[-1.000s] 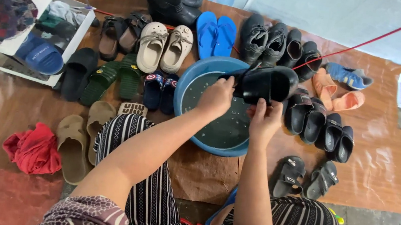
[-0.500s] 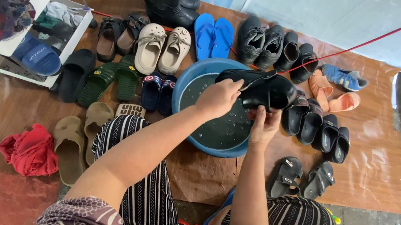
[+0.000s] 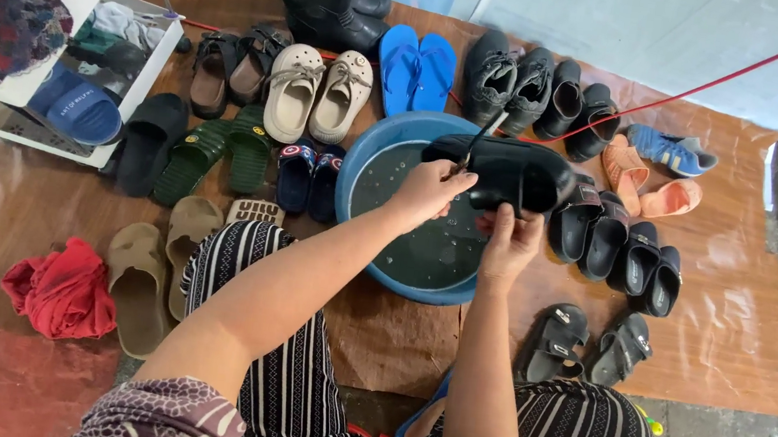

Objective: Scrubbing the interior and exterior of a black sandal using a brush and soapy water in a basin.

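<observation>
2 hands hold a black shoe (image 3: pixel 511 174) over the blue basin (image 3: pixel 367 153): right hand (image 3: pixel 508 247) now grips it from below, left hand (image 3: pixel 426 192) closes on a thin brush (image 3: pixel 478 139), moved toward the toe, so scrubbing continues.

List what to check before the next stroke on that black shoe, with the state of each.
1. Shoe held firm: right hand grips the black shoe from below. Ok.
2. Brush in hand: left hand holds a thin dark brush against the shoe. Ok.
3. Shoe over the basin: only its left part is; the right end hangs past the rim. Not ok.
4. Water in basin: dark water shows. Ok.
5. Dry shoes out of drip range: black sandals lie right beneath the shoe's far end. Not ok.
6. Bristles on the shoe: cannot tell.
</observation>
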